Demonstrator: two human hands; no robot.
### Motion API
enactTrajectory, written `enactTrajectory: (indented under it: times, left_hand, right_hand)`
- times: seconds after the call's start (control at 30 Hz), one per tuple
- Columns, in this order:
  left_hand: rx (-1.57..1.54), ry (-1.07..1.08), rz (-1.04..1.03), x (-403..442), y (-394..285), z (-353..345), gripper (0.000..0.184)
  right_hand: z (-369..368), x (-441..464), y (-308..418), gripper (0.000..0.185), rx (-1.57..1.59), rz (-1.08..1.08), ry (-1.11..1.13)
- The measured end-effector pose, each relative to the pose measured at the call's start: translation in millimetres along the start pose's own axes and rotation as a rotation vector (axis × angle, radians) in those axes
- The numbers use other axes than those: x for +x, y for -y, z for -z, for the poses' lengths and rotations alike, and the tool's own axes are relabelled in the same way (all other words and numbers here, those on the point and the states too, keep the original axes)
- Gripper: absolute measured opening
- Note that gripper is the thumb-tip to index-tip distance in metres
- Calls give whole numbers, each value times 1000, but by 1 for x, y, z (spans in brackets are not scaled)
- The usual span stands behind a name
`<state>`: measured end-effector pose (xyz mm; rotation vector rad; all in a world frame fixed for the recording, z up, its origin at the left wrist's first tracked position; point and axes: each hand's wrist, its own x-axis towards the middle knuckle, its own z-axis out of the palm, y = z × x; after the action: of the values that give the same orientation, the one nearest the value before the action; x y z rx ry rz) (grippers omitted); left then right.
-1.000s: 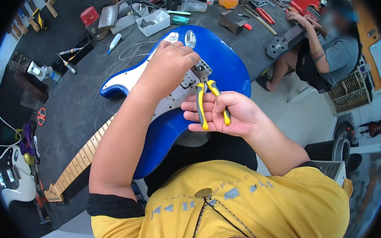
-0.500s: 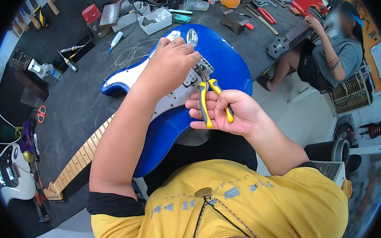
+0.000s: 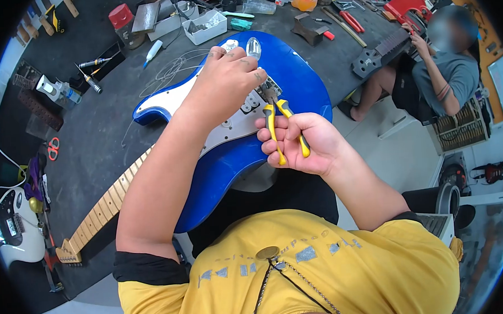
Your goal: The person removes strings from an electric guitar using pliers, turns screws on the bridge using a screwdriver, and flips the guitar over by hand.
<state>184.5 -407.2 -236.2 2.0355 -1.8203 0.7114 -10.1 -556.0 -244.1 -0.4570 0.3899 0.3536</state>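
Observation:
A blue electric guitar [image 3: 292, 68] with a white pickguard lies on the dark bench, its maple neck [image 3: 105, 209] pointing toward the lower left. My left hand [image 3: 229, 78] is over the bridge area, fingers bent and pinched together; whatever they grip is hidden. In my right hand [image 3: 305, 142] are yellow-and-grey cutting pliers [image 3: 271, 121], fingers curled round the handles. The plier jaws meet the metal bridge [image 3: 275, 86], close to my left fingertips. Loose wire-like strings [image 3: 166, 76] curl on the bench beside the body.
A white tray [image 3: 212, 33] of small parts stands behind the guitar, with a glue-like bottle [image 3: 153, 52] nearby. An anvil-like metal block [image 3: 311, 29] and red pliers [image 3: 349, 20] lie farther right. Another person [image 3: 450, 64] sits at right. Orange scissors [image 3: 53, 149] lie at left.
My right fingers have curled in from a spread pose around the plier handles, bringing the handles slightly nearer together. My left hand stays almost in place.

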Motion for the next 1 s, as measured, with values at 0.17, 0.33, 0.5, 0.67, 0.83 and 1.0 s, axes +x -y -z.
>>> enactTrajectory:
  times: [0.17, 0.33, 0.5, 0.67, 0.83, 1.0]
  left_hand:
    - [0, 12, 3, 1, -1, 0, 23]
    - [-7, -13, 6, 0, 0, -3, 23]
    - [-18, -19, 24, 0, 1, -6, 24]
    - [-38, -5, 38, -1, 2, -5, 24]
    - [-29, 1, 46, -1, 2, -7, 23]
    - [-34, 6, 62, -1, 1, -6, 23]
  right_hand:
    - [5, -3, -2, 35, -1, -49, -21]
    - [7, -6, -3, 48, -164, 35, -122]
    - [-7, -9, 7, 62, -191, -31, -34]
    - [-17, -10, 8, 57, -234, 51, -44]
    - [-19, -13, 9, 36, -256, 79, -109]
    - [-19, -12, 10, 24, -304, 97, -122]
